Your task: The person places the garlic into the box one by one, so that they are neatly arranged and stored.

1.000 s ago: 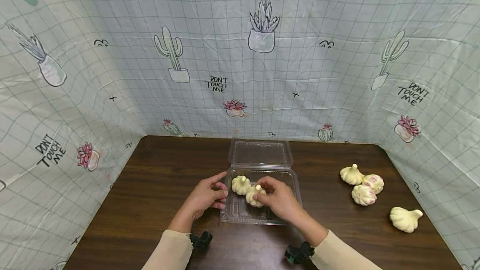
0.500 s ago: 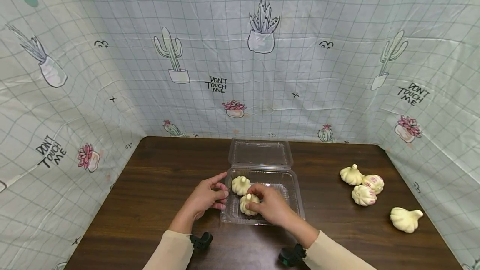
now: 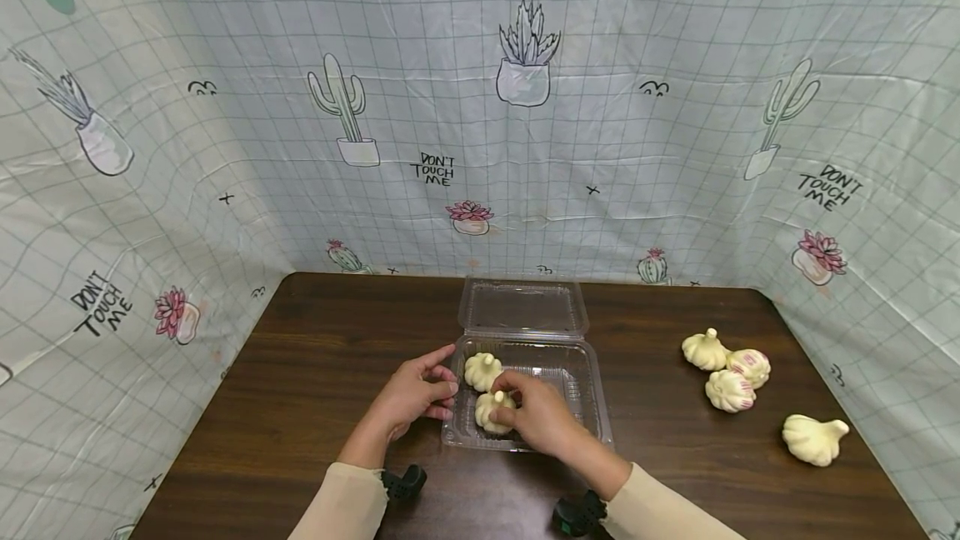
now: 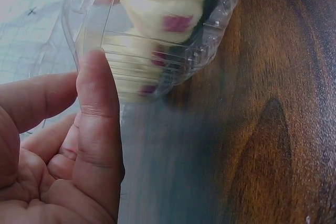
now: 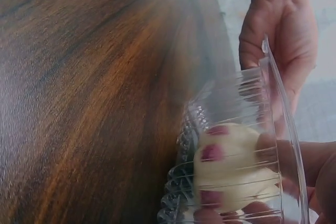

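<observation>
An opened clear plastic clamshell container point(image 3: 592, 407) sits on the table. Inside it, toward the left, a garlic bulb point(image 3: 482, 372) stands with its stem up. My right hand point(image 3: 543, 415) grips a second garlic bulb point(image 3: 487, 413) just in front of the first, down in the container. In the right wrist view, purple patches on the held bulb point(image 5: 231, 171) show through the clear wall. My left hand point(image 3: 411, 394) touches the container's left rim, index finger and thumb spread along it. From the left wrist, the thumb point(image 4: 97, 124) lies against the clear edge.
The container's lid point(image 3: 522, 307) is folded back behind it. Three garlic bulbs point(image 3: 729, 390) lie clustered at the right of the dark wooden table point(image 3: 330, 332), and another garlic bulb point(image 3: 813, 440) lies nearer the right edge. A printed cloth point(image 3: 420, 107) hangs behind.
My right hand has moved left and toward me, carrying its garlic bulb to a spot in front of the other one. The left hand has stayed at the container's rim.
</observation>
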A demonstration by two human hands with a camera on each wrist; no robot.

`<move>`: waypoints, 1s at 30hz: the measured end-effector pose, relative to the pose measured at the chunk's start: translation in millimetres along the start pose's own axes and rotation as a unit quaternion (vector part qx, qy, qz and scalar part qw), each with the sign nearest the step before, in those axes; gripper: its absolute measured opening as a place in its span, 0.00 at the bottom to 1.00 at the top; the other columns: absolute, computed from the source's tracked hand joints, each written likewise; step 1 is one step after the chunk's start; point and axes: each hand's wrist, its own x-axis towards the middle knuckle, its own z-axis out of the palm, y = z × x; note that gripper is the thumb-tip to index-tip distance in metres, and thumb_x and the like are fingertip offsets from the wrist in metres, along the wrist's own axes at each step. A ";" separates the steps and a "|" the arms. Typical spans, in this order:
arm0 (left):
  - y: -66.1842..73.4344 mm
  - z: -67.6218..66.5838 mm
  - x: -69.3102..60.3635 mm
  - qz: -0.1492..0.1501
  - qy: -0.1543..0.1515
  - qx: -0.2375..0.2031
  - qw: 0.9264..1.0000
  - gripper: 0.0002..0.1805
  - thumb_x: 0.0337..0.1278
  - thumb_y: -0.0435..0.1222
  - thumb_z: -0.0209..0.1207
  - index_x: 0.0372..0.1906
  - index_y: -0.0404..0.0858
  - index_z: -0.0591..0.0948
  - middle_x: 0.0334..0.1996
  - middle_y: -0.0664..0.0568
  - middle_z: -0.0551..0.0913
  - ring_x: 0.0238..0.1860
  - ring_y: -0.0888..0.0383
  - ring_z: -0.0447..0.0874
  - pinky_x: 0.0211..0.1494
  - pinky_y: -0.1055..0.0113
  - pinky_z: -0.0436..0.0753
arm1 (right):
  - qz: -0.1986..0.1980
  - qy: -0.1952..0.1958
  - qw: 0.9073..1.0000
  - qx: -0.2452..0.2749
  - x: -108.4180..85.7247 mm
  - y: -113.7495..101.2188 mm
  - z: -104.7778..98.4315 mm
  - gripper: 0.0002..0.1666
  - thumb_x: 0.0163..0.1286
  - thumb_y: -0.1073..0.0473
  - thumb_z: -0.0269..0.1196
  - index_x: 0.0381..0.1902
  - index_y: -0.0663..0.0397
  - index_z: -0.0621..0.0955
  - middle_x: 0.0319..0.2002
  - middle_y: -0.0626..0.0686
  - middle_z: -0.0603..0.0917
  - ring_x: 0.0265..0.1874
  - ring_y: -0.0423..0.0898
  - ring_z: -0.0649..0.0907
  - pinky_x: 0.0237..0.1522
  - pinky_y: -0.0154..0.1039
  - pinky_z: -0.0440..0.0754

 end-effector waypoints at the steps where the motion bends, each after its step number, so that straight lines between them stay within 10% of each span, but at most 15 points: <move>1: -0.2 0.0 0.1 0.000 0.000 0.000 1.000 0.37 0.70 0.22 0.59 0.81 0.37 0.65 0.44 0.45 0.78 0.33 0.57 0.80 0.32 0.68 0.88 | -0.001 0.000 1.000 0.002 0.1 -0.1 0.0 0.14 0.60 0.57 0.78 0.40 0.44 0.84 0.42 0.48 0.90 0.42 0.48 0.87 0.44 0.47 0.85; 30: -0.6 -0.9 0.0 0.002 -0.005 -0.005 1.000 0.37 0.70 0.23 0.60 0.81 0.37 0.65 0.44 0.45 0.78 0.33 0.57 0.80 0.32 0.68 0.88 | -0.016 -0.010 0.999 0.038 3.9 -3.9 7.8 0.14 0.60 0.61 0.79 0.42 0.48 0.87 0.42 0.51 0.90 0.45 0.53 0.89 0.44 0.49 0.86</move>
